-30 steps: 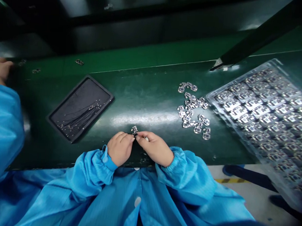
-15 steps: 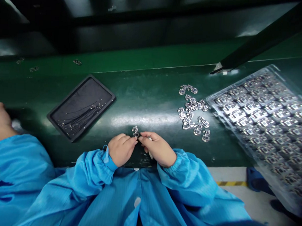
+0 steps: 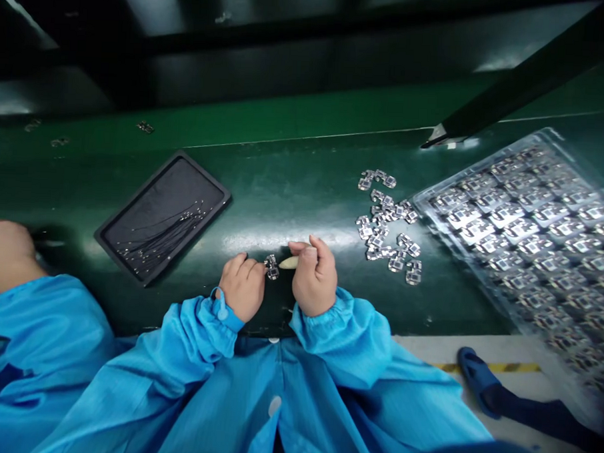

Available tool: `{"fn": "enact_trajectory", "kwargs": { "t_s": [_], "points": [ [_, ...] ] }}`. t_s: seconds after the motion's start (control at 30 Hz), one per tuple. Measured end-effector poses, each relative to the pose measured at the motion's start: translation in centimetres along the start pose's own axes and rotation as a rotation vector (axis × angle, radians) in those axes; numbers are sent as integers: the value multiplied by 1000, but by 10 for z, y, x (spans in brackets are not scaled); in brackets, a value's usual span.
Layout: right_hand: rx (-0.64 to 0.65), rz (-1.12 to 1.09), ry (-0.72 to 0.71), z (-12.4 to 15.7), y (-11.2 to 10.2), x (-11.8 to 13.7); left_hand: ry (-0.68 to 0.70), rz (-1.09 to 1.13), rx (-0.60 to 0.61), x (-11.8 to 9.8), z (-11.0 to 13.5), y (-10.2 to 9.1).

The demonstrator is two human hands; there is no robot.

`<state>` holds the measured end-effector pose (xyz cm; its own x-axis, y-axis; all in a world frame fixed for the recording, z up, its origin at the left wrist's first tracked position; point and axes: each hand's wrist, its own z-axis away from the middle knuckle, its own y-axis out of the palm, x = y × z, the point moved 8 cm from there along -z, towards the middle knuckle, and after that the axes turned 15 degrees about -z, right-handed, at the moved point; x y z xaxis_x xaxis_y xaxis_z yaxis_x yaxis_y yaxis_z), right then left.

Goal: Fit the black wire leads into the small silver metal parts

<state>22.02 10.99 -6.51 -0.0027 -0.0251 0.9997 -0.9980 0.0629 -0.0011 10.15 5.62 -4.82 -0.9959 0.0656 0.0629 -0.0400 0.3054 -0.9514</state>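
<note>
Between my hands is a small circuit board [image 3: 272,266] with silvery parts. My left hand [image 3: 242,285] is closed on its left edge, thumb and fingers pinching it. In my right hand [image 3: 316,279] is a pale, pointed stick-like tool [image 3: 289,263], its tip directed left at the board with a small gap between them. The tool's rear end is hidden by my fingers. Left of my hands, a black tray [image 3: 112,226] holds thin black cables [image 3: 174,233] with small metal ends.
Several similar boards [image 3: 381,216] lie in a loose pile to the right. Beyond them, a clear plastic tray [image 3: 485,274] full of boards overhangs the bench [image 3: 284,179] edge. A co-worker's hand [image 3: 8,254] is at far left. A dark post [image 3: 508,88] slants down at the back right.
My right hand has turned and drawn back from the board, and the pale tool now points left at it. My left hand still holds the board. A foot at lower right has shifted.
</note>
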Motion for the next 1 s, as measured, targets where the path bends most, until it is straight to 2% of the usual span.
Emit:
{"fn": "enact_trajectory", "kwargs": {
  "t_s": [0.07, 0.23, 0.47, 0.6, 0.67, 0.8, 0.87, 1.0],
  "points": [
    [26, -10, -39, 3, 2, -4, -6, -5, 7, 0, 0, 0],
    [60, 19, -38, 6, 4, -13, -10, -29, 18, 0, 0, 2],
    [112, 23, -111, 7, 8, -9, -16, -31, 24, 0, 1, 4],
    [151, 143, -108, 5, 11, -2, -6, -32, 27, 0, 1, 4],
    [214, 252, -128, 2, 19, 8, 5, -36, 19, 0, 1, 3],
    [505, 453, -184, 3, 52, 22, 31, -39, 8, 4, 3, 6],
    [606, 514, -204, 5, 66, 23, 44, -29, -15, 5, 6, 8],
    [613, 500, -222, 0, 73, 24, 92, -42, -37, 6, 3, 9]
  ]
}}
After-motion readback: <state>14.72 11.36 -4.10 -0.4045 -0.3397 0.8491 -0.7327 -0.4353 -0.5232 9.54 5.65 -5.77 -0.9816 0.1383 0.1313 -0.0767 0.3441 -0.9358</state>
